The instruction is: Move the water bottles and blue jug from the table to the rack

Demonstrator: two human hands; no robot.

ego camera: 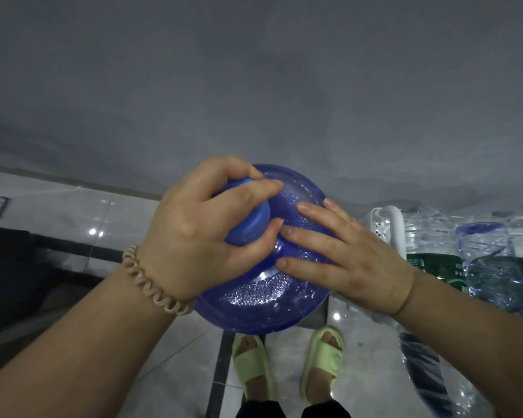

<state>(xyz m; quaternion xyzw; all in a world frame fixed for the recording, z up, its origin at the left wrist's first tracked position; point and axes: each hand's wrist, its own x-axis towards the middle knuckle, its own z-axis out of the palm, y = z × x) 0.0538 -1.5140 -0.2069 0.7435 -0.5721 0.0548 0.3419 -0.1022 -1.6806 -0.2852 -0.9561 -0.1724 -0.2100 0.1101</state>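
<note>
Right now, in the head view, your left hand is clenched around the blue cap of the blue jug, which sits dead centre below you. Your right hand lies flat and spread on the jug's shoulder at 3 o'clock from the cap. Clear water bottles stand at 3 o'clock, just beside that hand.

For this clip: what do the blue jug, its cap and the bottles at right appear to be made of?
Blue jug: translucent blue hard plastic, glossy; light passes through and droplets show inside. Cap: opaque blue plastic, smoother and duller, gripped by the left hand. Water bottles: thin clear plastic, crinkled and reflective, with green labels, probably shrink-wrapped. Right hand rests flat on the jug's shoulder.
</note>
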